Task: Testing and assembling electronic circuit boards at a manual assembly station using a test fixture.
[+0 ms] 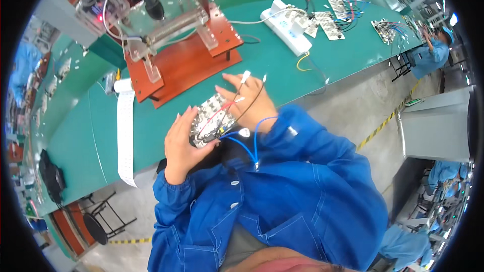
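"Where is the circuit board [214, 116] sitting?"

"It's hovering or resting by the bench's [83, 136] near edge; I can't tell whether it's touching. The left hand [181, 143] is gripping it from 8 o'clock, thumb along the lower side, fingers along the upper left."

"And the right hand [254, 106]?"

"It's reaching in from 3 o'clock, fingers bent and blurring over the board's right side. I can't tell whether they're pinching a wire."

"How much room is there, going from the board?"

"The red-brown fixture [190, 75] is crowding 11 o'clock. Bare green surface is opening toward 1 o'clock, up to the white power strip [287, 27], and toward 9, where a paper strip [126, 138] is hanging past the edge."

"Anything hidden?"

"Sleeves are covering part of the near edge, fingers are masking the board's sides, blue wires [243, 145] are trailing toward 4 o'clock, and the picture's top is cutting off the fixture."
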The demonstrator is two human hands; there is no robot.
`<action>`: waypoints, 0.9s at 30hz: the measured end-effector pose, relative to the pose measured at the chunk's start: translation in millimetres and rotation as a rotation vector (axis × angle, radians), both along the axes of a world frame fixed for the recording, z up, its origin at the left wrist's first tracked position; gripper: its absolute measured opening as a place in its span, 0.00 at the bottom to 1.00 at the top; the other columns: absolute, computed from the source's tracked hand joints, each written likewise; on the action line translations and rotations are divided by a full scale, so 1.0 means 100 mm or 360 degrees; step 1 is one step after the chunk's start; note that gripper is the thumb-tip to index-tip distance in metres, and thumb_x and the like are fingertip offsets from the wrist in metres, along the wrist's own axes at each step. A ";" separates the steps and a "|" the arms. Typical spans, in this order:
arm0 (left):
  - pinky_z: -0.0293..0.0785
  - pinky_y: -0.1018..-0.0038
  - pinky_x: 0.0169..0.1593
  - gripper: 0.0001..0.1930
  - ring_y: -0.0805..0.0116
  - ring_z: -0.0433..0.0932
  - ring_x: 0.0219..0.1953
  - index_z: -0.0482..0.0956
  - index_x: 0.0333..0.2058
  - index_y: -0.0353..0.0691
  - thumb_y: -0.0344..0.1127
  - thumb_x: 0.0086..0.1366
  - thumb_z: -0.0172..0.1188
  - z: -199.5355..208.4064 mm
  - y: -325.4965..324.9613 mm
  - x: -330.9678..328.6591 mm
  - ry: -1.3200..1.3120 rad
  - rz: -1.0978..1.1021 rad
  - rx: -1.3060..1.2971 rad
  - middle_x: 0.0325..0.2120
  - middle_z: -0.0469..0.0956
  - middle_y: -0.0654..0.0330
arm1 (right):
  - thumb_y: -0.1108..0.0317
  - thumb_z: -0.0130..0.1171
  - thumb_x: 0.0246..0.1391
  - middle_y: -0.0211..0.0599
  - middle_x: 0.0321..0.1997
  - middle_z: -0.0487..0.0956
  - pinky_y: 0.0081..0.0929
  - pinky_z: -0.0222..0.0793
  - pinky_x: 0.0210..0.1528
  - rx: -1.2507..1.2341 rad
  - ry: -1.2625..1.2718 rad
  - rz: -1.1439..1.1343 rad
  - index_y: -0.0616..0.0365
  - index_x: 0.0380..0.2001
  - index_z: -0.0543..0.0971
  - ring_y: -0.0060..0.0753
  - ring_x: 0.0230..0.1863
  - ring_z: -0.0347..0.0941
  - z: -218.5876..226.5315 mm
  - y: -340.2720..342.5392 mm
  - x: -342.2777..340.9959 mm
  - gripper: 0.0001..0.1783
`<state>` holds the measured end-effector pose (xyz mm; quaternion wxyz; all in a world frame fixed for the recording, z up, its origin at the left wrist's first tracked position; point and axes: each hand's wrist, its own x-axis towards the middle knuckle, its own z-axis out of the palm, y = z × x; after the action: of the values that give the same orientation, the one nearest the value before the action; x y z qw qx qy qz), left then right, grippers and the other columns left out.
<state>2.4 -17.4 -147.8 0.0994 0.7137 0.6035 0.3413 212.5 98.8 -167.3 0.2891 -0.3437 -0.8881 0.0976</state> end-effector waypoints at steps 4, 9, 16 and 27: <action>0.66 0.51 0.67 0.43 0.46 0.76 0.60 0.74 0.59 0.36 0.40 0.42 0.79 -0.03 -0.02 0.05 -0.0024 0.0083 -0.0018 0.55 0.79 0.47 | 0.75 0.57 0.46 0.45 0.63 0.72 0.47 0.65 0.60 -0.0056 0.0218 0.0286 0.49 0.57 0.79 0.53 0.59 0.69 0.09 0.07 0.22 0.30; 0.69 0.54 0.65 0.41 0.46 0.77 0.58 0.75 0.57 0.35 0.38 0.42 0.79 -0.06 0.10 0.25 -0.0013 0.0210 0.0045 0.53 0.79 0.45 | 0.78 0.68 0.48 0.48 0.55 0.74 0.39 0.69 0.57 -0.0974 0.0517 0.0931 0.60 0.63 0.69 0.50 0.55 0.72 0.50 -0.37 0.28 0.37; 0.57 0.44 0.69 0.46 0.37 0.67 0.65 0.68 0.62 0.28 0.58 0.55 0.70 -0.05 0.31 0.39 -0.0275 -0.0132 0.0296 0.61 0.71 0.39 | 0.76 0.61 0.58 0.39 0.34 0.81 0.27 0.79 0.34 -0.1697 0.0964 0.0327 0.66 0.34 0.82 0.32 0.32 0.82 1.02 0.13 0.94 0.03; 0.57 0.37 0.68 0.28 0.31 0.69 0.63 0.74 0.51 0.29 0.36 0.50 0.59 -0.04 0.29 0.60 0.0063 0.0375 0.0251 0.56 0.73 0.39 | 0.55 0.60 0.66 0.34 0.35 0.81 0.23 0.78 0.41 -0.0723 0.0845 -0.0152 0.62 0.45 0.79 0.26 0.36 0.80 1.80 4.31 1.74 0.19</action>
<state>62.5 11.9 -151.8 -0.0099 0.6500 0.6563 0.3829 386.2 529.6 12.8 0.4303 -0.4030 -0.7206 0.3649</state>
